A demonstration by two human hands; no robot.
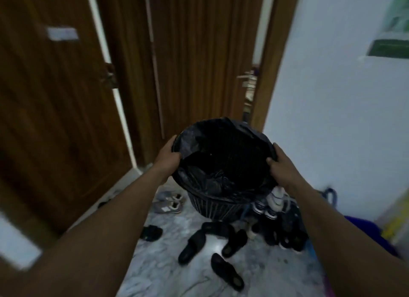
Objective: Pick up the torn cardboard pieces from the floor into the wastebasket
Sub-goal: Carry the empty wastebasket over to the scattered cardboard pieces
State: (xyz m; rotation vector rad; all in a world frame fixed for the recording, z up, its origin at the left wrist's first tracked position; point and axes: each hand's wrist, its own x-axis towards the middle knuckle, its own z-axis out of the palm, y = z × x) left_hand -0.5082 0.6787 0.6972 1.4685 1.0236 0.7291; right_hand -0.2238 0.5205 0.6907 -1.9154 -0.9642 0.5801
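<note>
Brown wooden doors (194, 59) fill the far side of the view, and a pale wall (332, 97) runs along the right with a green and white poster (391, 37) near its upper corner. The floor (168, 268) is grey marbled tile, blurred throughout.

The wastebasket (223, 206), dark and ribbed, is held up in mid-frame, clear of the floor and tilted so its mouth faces the camera. A black bag (221, 161) lines it and hangs crumpled over the near rim. Its inside is too dark to tell what it holds.

Black slippers (192, 245) lie scattered on the floor below the wastebasket. A pair of grey sneakers (169, 202) sits to the left of it, and more dark shoes (285, 228) are heaped to the right, against the wall.

The left hand (169, 155) is closed around the left rim, fingers curled over the edge. The right hand (281, 166) is closed around the right rim, thumb inside on the bag.

No cardboard pieces can be made out.
</note>
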